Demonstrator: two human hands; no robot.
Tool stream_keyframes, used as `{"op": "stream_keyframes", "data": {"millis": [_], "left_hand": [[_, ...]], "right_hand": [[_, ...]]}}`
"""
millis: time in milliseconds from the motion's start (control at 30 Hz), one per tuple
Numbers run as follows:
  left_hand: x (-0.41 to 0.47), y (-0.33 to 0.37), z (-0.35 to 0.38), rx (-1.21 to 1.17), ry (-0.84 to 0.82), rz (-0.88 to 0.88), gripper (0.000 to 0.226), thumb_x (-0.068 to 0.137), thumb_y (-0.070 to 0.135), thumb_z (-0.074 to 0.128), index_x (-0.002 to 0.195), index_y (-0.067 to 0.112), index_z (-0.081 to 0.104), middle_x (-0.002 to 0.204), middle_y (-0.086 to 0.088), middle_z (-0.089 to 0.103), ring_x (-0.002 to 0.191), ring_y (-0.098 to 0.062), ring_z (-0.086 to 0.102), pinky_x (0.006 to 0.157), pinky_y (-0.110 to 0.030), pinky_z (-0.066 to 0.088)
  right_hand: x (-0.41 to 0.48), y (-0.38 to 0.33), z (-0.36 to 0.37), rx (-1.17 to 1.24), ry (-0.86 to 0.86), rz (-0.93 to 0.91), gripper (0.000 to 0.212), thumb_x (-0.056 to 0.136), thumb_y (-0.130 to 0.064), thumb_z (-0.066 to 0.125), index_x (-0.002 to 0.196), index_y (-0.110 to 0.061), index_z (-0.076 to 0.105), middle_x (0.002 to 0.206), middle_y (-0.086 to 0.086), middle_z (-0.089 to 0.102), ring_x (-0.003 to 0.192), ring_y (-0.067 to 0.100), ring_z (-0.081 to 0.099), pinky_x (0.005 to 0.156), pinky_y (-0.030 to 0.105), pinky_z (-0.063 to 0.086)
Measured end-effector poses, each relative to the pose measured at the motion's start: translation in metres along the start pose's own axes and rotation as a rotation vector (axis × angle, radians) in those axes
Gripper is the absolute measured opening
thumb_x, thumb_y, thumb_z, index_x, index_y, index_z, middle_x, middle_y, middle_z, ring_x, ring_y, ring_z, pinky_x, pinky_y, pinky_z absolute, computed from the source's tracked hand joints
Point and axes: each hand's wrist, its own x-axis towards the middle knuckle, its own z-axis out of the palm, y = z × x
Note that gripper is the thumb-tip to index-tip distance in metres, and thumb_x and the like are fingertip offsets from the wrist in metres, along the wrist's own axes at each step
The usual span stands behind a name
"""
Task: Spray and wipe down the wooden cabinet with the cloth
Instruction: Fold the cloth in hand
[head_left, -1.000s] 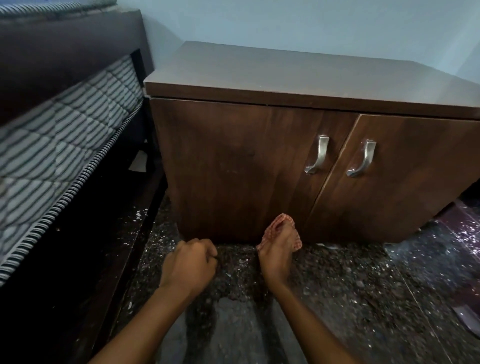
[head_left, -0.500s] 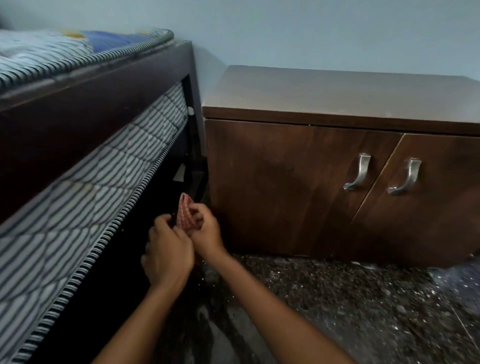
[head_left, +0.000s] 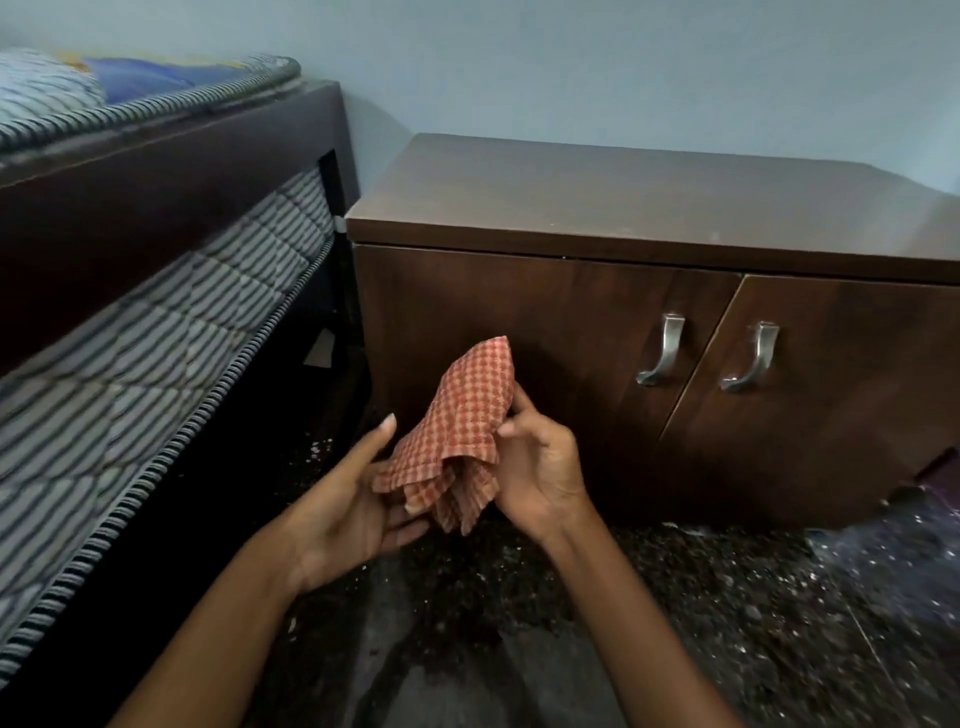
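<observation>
A low dark wooden cabinet with two doors and two curved metal handles stands against the pale wall. In front of its left door I hold a red-and-white checked cloth between both hands, off the cabinet's surface. My right hand pinches the cloth's right edge with thumb and fingers. My left hand is palm up with its fingers under the cloth's hanging lower folds. No spray bottle is in view.
A bed with a dark wooden frame and a striped mattress stands close on the left, leaving a narrow dark gap beside the cabinet. The floor is dark speckled stone.
The cloth moved from the cabinet's bottom edge to the gap by the bed, then up in front of the left door. It has opened out, and my left hand has opened under it.
</observation>
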Motion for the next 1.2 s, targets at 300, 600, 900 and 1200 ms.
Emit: {"op": "stream_keyframes", "data": {"millis": [300,600,900,1200], "left_hand": [[-0.008,0.047,0.048,0.273,0.115,0.296,0.024,0.092,0.029,0.053,0.113,0.019,0.058,0.108,-0.004,0.068,0.089,-0.013,0.066,0.068,-0.025,0.049],[-0.059,0.144,0.114,0.49,0.125,0.238,0.046,0.1,0.043,0.027,0.095,0.021,0.067,0.09,0.008,0.07,0.084,0.005,0.065,0.077,-0.01,0.049],[-0.097,0.227,0.184,0.53,0.241,0.115,0.039,0.088,0.032,0.062,0.115,0.01,0.043,0.09,-0.003,0.064,0.066,-0.015,0.062,0.051,-0.02,0.048],[-0.098,0.284,0.255,0.275,0.109,-0.167,0.042,0.096,0.048,0.04,0.119,0.015,0.052,0.101,-0.01,0.067,0.086,-0.026,0.066,0.073,-0.042,0.058]], "right_hand": [[-0.012,-0.036,0.022,-0.263,0.335,-0.034,0.017,0.089,-0.003,0.051,0.104,-0.006,0.059,0.096,0.01,0.068,0.087,0.019,0.066,0.08,0.033,0.054],[-0.004,-0.136,0.123,-0.414,0.371,0.037,0.019,0.08,-0.004,0.061,0.099,-0.004,0.061,0.092,0.008,0.066,0.088,0.021,0.064,0.085,0.036,0.051],[-0.01,-0.231,0.181,-1.108,0.483,0.166,0.014,0.093,-0.021,0.055,0.106,-0.02,0.061,0.107,-0.005,0.066,0.102,0.007,0.06,0.09,0.025,0.046],[0.017,-0.32,0.222,-0.624,0.669,0.138,0.01,0.091,-0.017,0.057,0.092,-0.02,0.067,0.091,-0.003,0.071,0.087,0.013,0.066,0.08,0.033,0.054]]}}
